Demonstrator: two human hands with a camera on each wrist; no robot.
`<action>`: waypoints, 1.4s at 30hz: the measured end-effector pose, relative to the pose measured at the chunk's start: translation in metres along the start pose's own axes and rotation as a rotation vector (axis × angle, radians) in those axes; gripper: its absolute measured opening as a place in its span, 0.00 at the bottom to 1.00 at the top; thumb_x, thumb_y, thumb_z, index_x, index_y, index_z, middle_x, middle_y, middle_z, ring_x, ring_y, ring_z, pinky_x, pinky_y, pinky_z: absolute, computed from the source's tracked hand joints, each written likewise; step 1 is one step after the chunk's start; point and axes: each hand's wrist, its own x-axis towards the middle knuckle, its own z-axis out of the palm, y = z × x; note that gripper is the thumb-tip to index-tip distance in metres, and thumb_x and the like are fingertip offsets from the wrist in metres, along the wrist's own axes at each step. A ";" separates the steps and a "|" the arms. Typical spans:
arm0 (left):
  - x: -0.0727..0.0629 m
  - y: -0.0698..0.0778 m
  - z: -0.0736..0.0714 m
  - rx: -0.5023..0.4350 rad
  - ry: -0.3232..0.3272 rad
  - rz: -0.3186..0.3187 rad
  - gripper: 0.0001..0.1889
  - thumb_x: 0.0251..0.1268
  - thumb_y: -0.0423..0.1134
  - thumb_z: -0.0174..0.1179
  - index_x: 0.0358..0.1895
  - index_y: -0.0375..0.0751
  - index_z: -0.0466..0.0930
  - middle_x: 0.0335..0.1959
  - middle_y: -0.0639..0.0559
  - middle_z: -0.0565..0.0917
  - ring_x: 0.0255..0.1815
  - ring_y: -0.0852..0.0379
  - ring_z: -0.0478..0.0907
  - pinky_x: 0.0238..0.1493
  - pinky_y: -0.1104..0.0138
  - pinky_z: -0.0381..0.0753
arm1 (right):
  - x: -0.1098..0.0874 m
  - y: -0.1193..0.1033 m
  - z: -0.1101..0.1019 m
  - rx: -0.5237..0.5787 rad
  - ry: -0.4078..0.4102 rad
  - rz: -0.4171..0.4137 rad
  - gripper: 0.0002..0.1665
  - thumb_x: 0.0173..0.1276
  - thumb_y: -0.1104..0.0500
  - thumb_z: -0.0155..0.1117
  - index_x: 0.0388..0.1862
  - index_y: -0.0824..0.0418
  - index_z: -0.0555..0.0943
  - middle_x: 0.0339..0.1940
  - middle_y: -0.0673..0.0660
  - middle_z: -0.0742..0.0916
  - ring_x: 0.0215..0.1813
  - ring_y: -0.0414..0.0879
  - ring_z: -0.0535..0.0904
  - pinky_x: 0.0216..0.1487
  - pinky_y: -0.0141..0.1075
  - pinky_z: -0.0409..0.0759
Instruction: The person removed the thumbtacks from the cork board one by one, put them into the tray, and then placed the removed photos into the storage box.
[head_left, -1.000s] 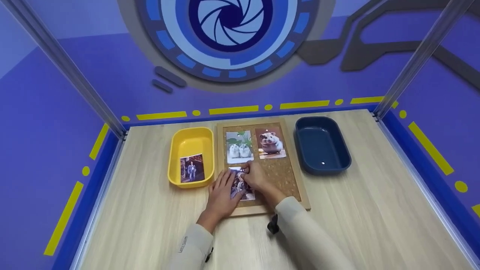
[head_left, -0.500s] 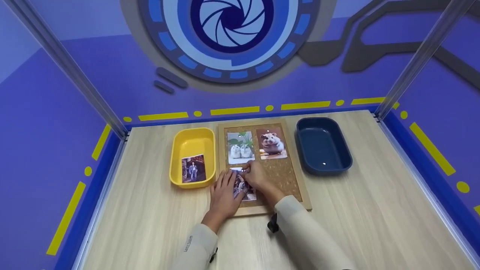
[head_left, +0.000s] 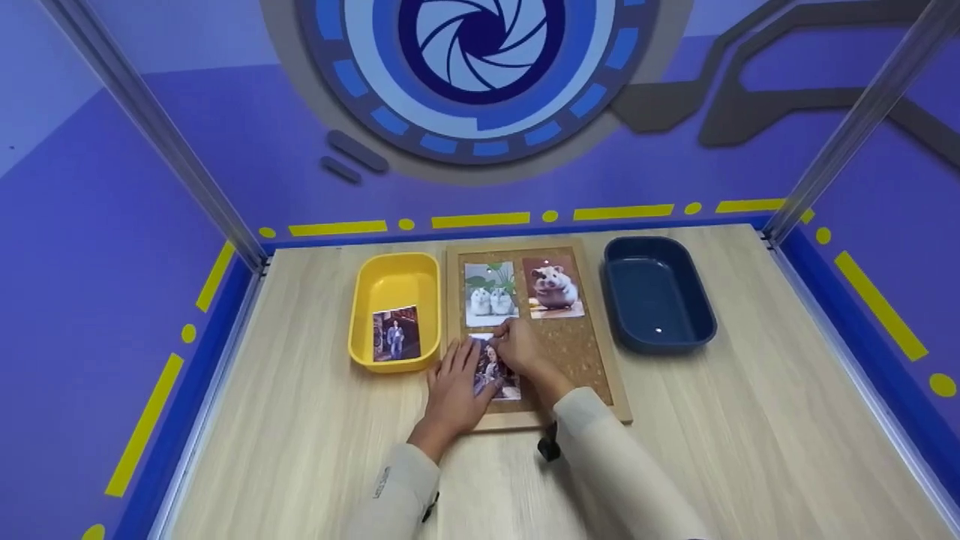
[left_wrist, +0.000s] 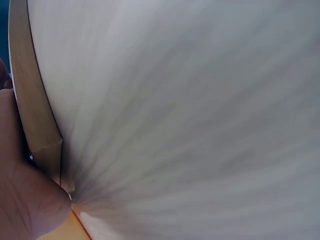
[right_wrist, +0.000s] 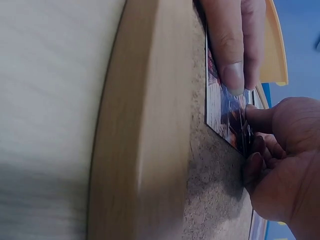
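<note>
In the head view, my left hand [head_left: 459, 390] lies with its fingers straight on a photo [head_left: 491, 367] at the lower left of a cork board [head_left: 574, 352], holding it flat. My right hand [head_left: 521, 349] bends its fingers together at that photo's top edge, pinching what seems to be a push pin, mostly hidden by the fingers. The right wrist view shows the right thumb [right_wrist: 257, 117] at the photo's edge beside the left fingers. Above, a photo of two hamsters [head_left: 491, 300] and one of a single hamster [head_left: 553, 292] each have a small white pin head at the top.
Left of the board stands a yellow tray [head_left: 358, 307] with another photo [head_left: 397, 334] of a person in it. To the right is a navy tray [head_left: 660, 289] with a small white spot at its near end. The board's wooden frame [right_wrist: 165, 120] rises along its edge.
Both hands stay at the same photo, the right one still at its top edge. The left fingers have shifted slightly. The whole scene has moved a little rightward in the head view.
</note>
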 end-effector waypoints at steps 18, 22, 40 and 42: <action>-0.002 -0.006 0.003 0.000 0.006 -0.005 0.44 0.77 0.63 0.57 0.86 0.44 0.58 0.89 0.47 0.57 0.91 0.41 0.49 0.82 0.33 0.57 | 0.002 0.002 0.004 -0.011 -0.022 -0.012 0.04 0.65 0.68 0.71 0.31 0.69 0.85 0.24 0.52 0.82 0.28 0.43 0.76 0.31 0.32 0.76; -0.002 -0.004 0.000 0.005 0.002 0.000 0.44 0.76 0.63 0.58 0.86 0.43 0.59 0.89 0.45 0.58 0.91 0.40 0.50 0.81 0.33 0.58 | 0.002 0.002 0.003 0.005 -0.025 0.000 0.04 0.65 0.69 0.69 0.30 0.68 0.84 0.23 0.50 0.80 0.27 0.42 0.74 0.28 0.30 0.72; -0.001 0.001 -0.001 0.025 -0.015 0.000 0.43 0.78 0.63 0.57 0.86 0.42 0.58 0.89 0.43 0.58 0.91 0.38 0.49 0.82 0.33 0.56 | 0.003 0.006 0.000 0.064 -0.039 0.027 0.04 0.64 0.70 0.66 0.29 0.68 0.84 0.23 0.50 0.79 0.26 0.42 0.74 0.25 0.29 0.71; 0.000 0.002 -0.002 0.030 -0.007 0.007 0.43 0.78 0.63 0.56 0.85 0.41 0.59 0.88 0.43 0.59 0.91 0.38 0.50 0.82 0.33 0.57 | 0.004 0.006 -0.001 0.067 -0.034 0.029 0.05 0.65 0.69 0.67 0.28 0.67 0.83 0.22 0.49 0.78 0.25 0.42 0.73 0.25 0.29 0.71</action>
